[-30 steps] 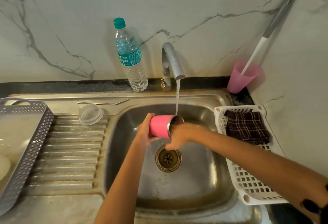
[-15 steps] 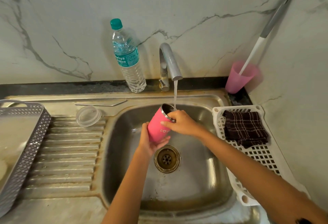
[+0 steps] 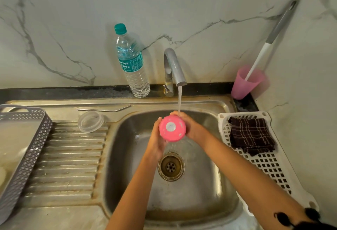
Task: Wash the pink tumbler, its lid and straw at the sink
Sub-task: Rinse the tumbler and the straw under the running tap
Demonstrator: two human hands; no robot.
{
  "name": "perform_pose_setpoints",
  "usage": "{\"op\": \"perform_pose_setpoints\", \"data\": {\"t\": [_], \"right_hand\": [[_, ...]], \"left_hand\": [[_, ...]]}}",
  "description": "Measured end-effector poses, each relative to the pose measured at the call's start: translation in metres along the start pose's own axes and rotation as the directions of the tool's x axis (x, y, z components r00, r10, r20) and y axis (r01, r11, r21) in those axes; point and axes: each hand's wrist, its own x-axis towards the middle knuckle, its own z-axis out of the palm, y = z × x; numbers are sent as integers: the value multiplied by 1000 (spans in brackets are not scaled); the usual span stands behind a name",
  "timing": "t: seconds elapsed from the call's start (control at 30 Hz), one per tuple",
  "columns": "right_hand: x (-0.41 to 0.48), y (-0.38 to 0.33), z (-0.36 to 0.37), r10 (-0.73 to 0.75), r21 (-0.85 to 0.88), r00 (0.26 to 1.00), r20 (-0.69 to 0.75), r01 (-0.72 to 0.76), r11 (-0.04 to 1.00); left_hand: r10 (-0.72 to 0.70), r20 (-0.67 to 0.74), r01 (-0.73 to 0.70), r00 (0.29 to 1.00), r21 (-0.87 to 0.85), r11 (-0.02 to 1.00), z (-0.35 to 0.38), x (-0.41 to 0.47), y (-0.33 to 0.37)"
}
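The pink tumbler (image 3: pixel 172 128) is held over the sink (image 3: pixel 200 197) basin, above the drain (image 3: pixel 171 166), tipped so that its base faces the camera. The left hand (image 3: pixel 156 140) grips its left side, thumb up along the wall; the right hand (image 3: pixel 194 129) grips its right side, fingers curled over the top. The water stream (image 3: pixel 180 98) from the tap (image 3: pixel 173 65) lands at the right-hand fingers. The lid (image 3: pixel 91 124) lies on the drainboard (image 3: pixel 69 166); the straw (image 3: pixel 104 110) lies on the ledge just behind it.
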Motion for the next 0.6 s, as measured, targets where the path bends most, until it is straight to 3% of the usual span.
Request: {"op": "perform_pose_setpoints", "data": {"t": [0.2,0.33,0.4,0.5,0.6], "right_hand": [[-3,-14,-6,164,42,986,8,-165,985],[-2,-14,-11,61,-20,998,16,-61,998],[-8,-7,-3,-93,-227,994,-53,78,971],[-14,13,7,-485,-676,869,-103,296,675],[-11,21,11,-717,-877,697,20,356,322]], "left_hand": [[21,-219,-12,976,42,999,-5,13,9],[25,-404,5,915,72,997,-15,15,8],[37,-493,2,869,79,997,-18,17,8],[75,-545,-8,835,124,992,-14,13,9],[108,-507,-2,855,205,979,-5,7,11]]}}
